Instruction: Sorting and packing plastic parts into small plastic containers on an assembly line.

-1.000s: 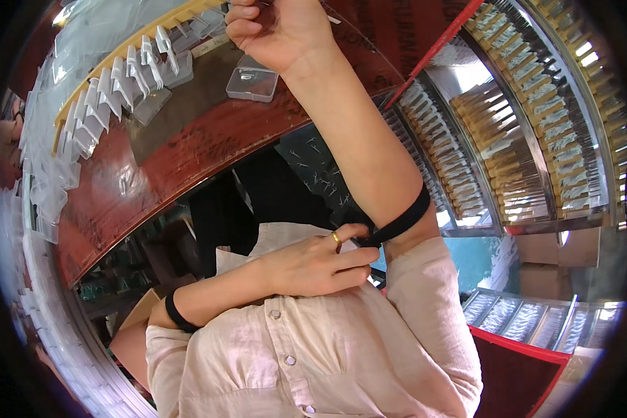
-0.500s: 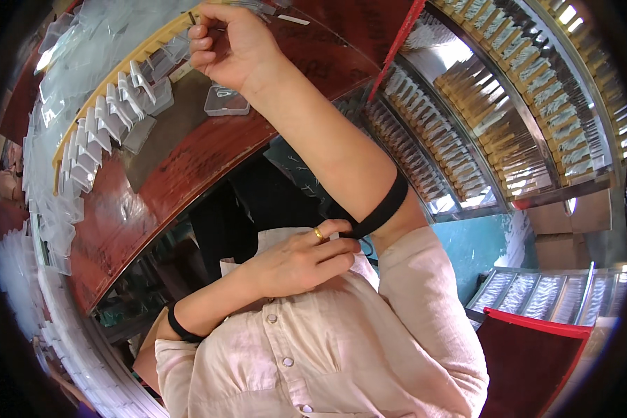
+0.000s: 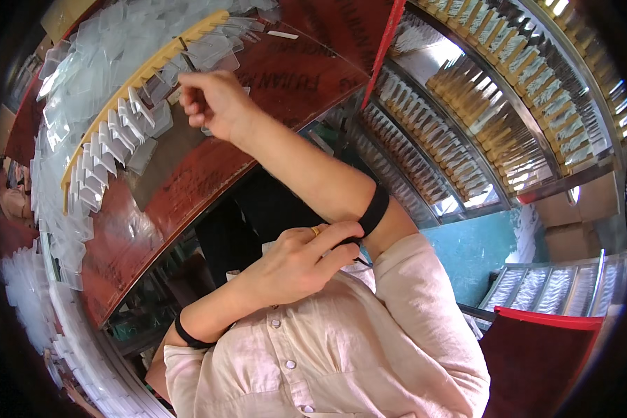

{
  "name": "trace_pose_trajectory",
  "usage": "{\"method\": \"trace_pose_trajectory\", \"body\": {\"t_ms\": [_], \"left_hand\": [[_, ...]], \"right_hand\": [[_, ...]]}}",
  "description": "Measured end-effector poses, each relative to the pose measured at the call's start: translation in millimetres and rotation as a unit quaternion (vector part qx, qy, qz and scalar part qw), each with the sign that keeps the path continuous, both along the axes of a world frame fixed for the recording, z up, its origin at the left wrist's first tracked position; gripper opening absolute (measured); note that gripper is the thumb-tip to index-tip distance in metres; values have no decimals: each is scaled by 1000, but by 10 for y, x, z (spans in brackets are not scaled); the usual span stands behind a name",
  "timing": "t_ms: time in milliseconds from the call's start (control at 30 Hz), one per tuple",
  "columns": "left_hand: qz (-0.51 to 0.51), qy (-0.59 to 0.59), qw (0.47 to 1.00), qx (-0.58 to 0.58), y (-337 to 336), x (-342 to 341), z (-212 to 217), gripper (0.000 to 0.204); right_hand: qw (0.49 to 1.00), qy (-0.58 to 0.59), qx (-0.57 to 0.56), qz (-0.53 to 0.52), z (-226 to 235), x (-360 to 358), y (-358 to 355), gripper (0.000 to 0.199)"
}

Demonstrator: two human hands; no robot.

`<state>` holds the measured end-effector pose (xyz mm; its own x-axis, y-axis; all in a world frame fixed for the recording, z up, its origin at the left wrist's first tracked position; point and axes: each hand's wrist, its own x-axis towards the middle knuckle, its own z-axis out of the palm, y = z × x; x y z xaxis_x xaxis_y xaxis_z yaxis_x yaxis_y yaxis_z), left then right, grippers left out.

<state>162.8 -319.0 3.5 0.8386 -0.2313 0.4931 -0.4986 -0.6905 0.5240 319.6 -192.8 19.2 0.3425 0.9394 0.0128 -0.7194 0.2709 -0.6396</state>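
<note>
Where the view spread widest, a worn red table [image 3: 129, 233] lay before you, running from the left side up toward the top. To your right, rows of yellow-backed strips [image 3: 467, 97] stood between metal rails. Your pale, button-fronted shirt [image 3: 341, 348] occupied the lower middle. On the table, a broad heap of translucent plastic pieces [image 3: 125, 56] lay along the far side of a long yellow strip [image 3: 111, 108].

Your left hand [image 3: 292, 265] crossed in front of your body, its fingers closed on the black armband [image 3: 377, 209], which encircled your right arm near the elbow. Your right hand [image 3: 219, 104] hovered at the near side of the yellow strip, its fingers loosely curled; whether they gripped anything could not be told. A second black band [image 3: 187, 334] circled your left arm.

Along the near side of the yellow strip, white folded pieces [image 3: 122, 132] projected toward you in a row. A thin dark rod [image 3: 187, 56] lay across the strip, its near end just beside your right fingertips; contact could not be made out. Smallest of all, a gold ring [image 3: 315, 230] showed on a finger of your left hand
</note>
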Motion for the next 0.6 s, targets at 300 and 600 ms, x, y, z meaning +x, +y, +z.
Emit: {"method": "trace_pose_trajectory", "body": {"t_ms": [300, 600], "left_hand": [[17, -35, 999, -22, -62, 103, 107, 20], [64, 24, 997, 23, -22, 199, 56, 30]], "right_hand": [[997, -28, -67, 1, -332, -190, 57, 23], [997, -63, -47, -10, -350, -213, 68, 25]]}}
